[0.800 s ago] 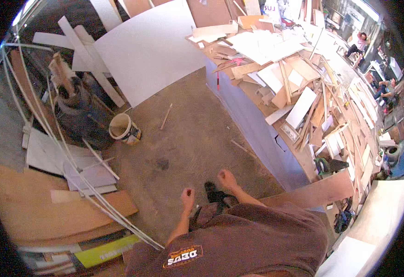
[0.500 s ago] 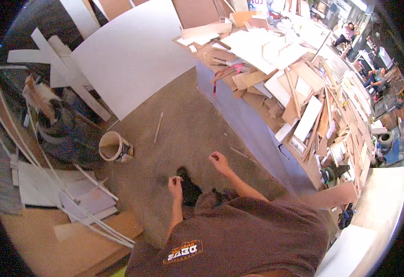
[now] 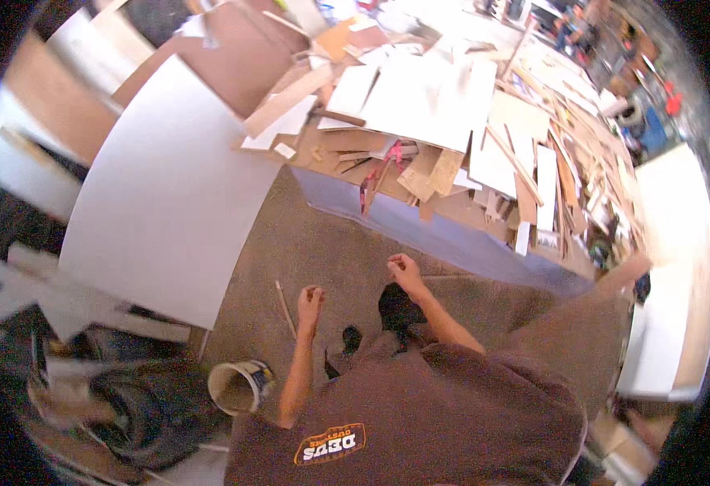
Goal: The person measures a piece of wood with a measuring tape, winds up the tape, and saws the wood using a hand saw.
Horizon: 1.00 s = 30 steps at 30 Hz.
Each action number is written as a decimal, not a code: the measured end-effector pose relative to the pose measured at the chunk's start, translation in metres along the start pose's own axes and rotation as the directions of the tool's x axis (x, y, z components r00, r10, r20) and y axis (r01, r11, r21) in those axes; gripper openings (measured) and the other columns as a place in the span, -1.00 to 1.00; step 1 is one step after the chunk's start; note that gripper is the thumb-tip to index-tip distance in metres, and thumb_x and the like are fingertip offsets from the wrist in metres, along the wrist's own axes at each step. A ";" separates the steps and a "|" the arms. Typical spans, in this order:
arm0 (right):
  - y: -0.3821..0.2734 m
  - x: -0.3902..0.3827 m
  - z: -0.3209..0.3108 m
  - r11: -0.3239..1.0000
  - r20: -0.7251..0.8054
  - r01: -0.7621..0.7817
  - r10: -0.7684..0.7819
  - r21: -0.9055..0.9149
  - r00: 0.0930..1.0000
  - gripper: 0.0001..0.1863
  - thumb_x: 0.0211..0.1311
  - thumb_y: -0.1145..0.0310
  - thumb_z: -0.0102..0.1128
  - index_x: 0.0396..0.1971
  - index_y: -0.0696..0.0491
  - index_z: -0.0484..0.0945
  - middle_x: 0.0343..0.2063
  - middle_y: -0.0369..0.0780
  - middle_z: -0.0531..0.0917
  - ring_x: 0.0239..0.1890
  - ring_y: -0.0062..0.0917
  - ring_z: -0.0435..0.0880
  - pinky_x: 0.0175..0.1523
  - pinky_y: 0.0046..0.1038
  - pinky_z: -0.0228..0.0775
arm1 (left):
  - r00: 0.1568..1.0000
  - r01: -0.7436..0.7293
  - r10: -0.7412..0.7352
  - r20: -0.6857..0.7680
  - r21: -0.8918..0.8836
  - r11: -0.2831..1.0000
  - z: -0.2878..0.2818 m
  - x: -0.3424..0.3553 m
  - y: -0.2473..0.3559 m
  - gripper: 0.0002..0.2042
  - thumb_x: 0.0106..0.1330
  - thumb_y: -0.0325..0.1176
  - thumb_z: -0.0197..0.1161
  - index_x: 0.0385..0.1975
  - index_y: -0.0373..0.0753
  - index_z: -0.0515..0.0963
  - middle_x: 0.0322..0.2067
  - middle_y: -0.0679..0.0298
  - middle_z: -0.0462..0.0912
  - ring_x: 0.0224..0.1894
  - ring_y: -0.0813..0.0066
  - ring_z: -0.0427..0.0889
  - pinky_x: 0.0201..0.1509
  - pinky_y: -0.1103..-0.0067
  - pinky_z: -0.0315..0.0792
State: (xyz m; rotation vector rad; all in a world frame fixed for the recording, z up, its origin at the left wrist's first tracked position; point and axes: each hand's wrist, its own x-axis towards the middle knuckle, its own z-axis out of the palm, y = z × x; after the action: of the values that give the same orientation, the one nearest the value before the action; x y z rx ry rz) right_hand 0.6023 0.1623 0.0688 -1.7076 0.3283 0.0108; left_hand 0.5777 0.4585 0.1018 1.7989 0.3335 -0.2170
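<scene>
My left hand hangs above the bare floor with its fingers curled in. Whatever it may hold is too small to make out. Farther right and slightly higher, my right hand is also closed, thumb against fingers, its contents hidden. The hands are apart, and neither touches the bench ahead. A thin wood strip lies on the floor just left of my left hand. Below my right hand, a dark shoe shows. A used white bucket stands near my left forearm.
Ahead, a workbench is heaped with wood offcuts and white panels. A large white sheet stands at the left. Dark clutter sits beside the bucket. Pale boards line the right; a blurred person is far back.
The view has turned right and moved toward the workbench, which now lies more squarely ahead. The bucket and white sheet sit lower in view. Both hands remain raised and closed.
</scene>
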 end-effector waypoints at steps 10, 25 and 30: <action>-0.060 0.206 0.025 0.992 -0.119 -0.103 0.094 -0.070 0.988 -0.54 0.18 0.30 0.28 0.05 0.15 0.45 -0.10 -0.15 0.58 -0.10 -0.42 0.55 -0.03 -0.38 0.43 | 0.983 -0.056 0.065 0.169 -0.057 0.997 0.042 0.219 0.095 -0.70 0.42 -0.22 0.10 -0.04 -0.32 0.47 -0.21 0.23 0.63 -0.21 0.49 0.58 -0.10 0.55 0.43; -0.094 0.356 0.032 0.906 -0.440 -0.413 0.335 -0.093 0.833 0.25 -0.10 0.11 0.45 0.38 0.23 -0.31 0.24 0.24 0.24 0.27 0.09 0.29 0.33 -0.13 0.19 | 0.844 -0.115 0.094 0.528 0.007 0.993 0.136 0.399 0.168 -0.71 0.44 -0.25 0.10 -0.05 -0.36 0.49 -0.19 0.15 0.66 -0.21 0.41 0.63 -0.03 0.52 0.47; -0.074 0.359 0.043 0.934 -0.594 -0.349 0.237 -0.079 0.768 0.00 -0.05 0.22 0.37 0.32 0.24 -0.02 0.07 0.22 0.46 0.14 0.10 0.44 0.24 -0.14 0.27 | 0.806 -0.164 0.157 0.571 -0.039 0.986 0.148 0.414 0.189 -0.74 0.44 -0.28 0.10 -0.07 -0.36 0.48 -0.21 0.19 0.65 -0.21 0.46 0.61 -0.03 0.54 0.47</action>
State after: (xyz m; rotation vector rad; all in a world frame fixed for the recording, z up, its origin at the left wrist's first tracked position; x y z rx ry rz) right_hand 0.9701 0.1374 0.0634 -1.7997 1.0859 -0.2616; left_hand 1.0350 0.3178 0.1044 1.6695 -0.2542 -0.6258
